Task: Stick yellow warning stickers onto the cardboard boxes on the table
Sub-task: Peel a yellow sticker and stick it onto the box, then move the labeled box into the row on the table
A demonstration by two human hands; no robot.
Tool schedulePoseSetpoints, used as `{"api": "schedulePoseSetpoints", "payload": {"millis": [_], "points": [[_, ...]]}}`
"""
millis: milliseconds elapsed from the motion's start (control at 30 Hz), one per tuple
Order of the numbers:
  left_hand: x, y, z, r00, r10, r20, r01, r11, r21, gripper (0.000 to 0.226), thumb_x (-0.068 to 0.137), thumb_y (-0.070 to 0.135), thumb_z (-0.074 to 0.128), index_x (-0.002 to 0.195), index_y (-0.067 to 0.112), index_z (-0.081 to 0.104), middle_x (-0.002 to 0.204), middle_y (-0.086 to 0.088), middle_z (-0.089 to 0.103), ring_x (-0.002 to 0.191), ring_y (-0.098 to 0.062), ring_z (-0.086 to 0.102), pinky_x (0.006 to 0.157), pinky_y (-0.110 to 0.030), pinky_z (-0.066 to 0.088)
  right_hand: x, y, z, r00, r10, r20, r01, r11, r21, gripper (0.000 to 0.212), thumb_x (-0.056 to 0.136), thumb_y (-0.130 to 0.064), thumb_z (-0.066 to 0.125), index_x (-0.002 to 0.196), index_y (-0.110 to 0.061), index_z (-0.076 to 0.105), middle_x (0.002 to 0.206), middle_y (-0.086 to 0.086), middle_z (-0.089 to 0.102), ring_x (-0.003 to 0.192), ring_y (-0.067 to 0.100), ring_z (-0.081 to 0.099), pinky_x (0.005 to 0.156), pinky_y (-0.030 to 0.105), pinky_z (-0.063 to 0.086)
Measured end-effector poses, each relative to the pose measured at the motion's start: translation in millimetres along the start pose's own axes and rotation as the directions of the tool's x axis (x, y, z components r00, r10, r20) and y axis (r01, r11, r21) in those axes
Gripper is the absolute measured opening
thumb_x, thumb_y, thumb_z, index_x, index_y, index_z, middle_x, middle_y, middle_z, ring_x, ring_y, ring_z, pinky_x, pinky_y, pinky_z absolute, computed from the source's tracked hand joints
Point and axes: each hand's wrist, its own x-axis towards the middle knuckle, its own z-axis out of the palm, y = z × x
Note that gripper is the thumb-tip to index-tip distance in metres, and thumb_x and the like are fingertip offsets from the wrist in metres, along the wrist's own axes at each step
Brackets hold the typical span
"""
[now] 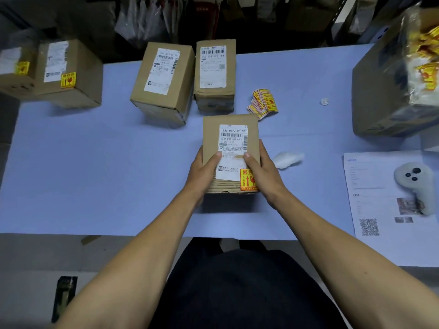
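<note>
A cardboard box [211, 136] with a white shipping label stands in the middle of the table [95, 162]. A yellow warning sticker [244, 180] sits on its near right corner. My left hand [204, 172] grips the box's left side, thumb on the label. My right hand [261, 172] grips the right side, its thumb on top and partly covering the sticker. A loose pile of yellow stickers [263, 103] lies just behind the box. Two boxes with labels only [164, 81] [215, 74] stand further back. At the far left, two boxes [69, 72] [14, 67] carry yellow stickers.
A large box [384, 91] holding a bag of stickers [425, 58] stands at the right. Crumpled white backing paper [287, 159] [324, 101] lies right of the held box. A printed sheet [370, 200] with a white controller [415, 181] is at the near right.
</note>
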Motion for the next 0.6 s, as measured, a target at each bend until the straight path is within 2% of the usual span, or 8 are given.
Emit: {"api": "schedulePoseSetpoints", "payload": {"millis": [133, 367, 500, 600], "points": [[-12.6, -1.3, -2.9, 0.999, 0.009, -0.038, -0.011, 0.999, -0.042, 0.037, 0.099, 0.032, 0.056, 0.135, 0.03, 0.053, 0.122, 0.007, 0.069, 0.106, -0.011, 0.068, 0.095, -0.035, 0.055, -3.4, -1.3, 2.0, 0.999, -0.025, 0.042, 0.027, 0.998, -0.053, 0.085, 0.08, -0.075, 0.046, 0.154, -0.045, 0.018, 0.148, -0.013, 0.049, 0.122, 0.011, 0.059, 0.106, 0.042, 0.049], [-32.7, -3.8, -24.9, 0.995, 0.036, -0.089, -0.047, 0.992, -0.121, 0.035, 0.1, 0.032, 0.054, 0.134, 0.03, 0.053, 0.12, 0.006, 0.071, 0.102, -0.011, 0.071, 0.089, -0.032, 0.057, -14.2, -14.4, 21.2, 0.994, -0.077, 0.08, 0.086, 0.988, -0.127, 0.073, 0.09, -0.064, 0.046, 0.154, -0.044, 0.017, 0.145, -0.012, 0.053, 0.119, 0.011, 0.061, 0.105, 0.04, 0.049], [-39.2, -6.8, -49.4, 0.994, 0.043, -0.103, -0.058, 0.988, -0.142, 0.035, 0.099, 0.033, 0.055, 0.134, 0.03, 0.053, 0.119, 0.006, 0.071, 0.102, -0.013, 0.071, 0.09, -0.035, 0.057, -21.9, -25.1, 43.6, 0.991, -0.098, 0.09, 0.113, 0.978, -0.173, 0.068, 0.096, -0.058, 0.045, 0.155, -0.041, 0.017, 0.144, -0.01, 0.054, 0.117, 0.012, 0.061, 0.103, 0.035, 0.049], [-42.2, -9.7, -78.4, 0.993, 0.052, -0.102, -0.068, 0.985, -0.159, 0.034, 0.099, 0.033, 0.055, 0.133, 0.03, 0.054, 0.119, 0.005, 0.071, 0.102, -0.013, 0.071, 0.088, -0.033, 0.058, -27.4, -32.0, 71.2, 0.99, -0.113, 0.085, 0.128, 0.972, -0.197, 0.072, 0.091, -0.064, 0.045, 0.154, -0.041, 0.019, 0.145, -0.01, 0.054, 0.118, 0.013, 0.061, 0.104, 0.038, 0.049]]}}
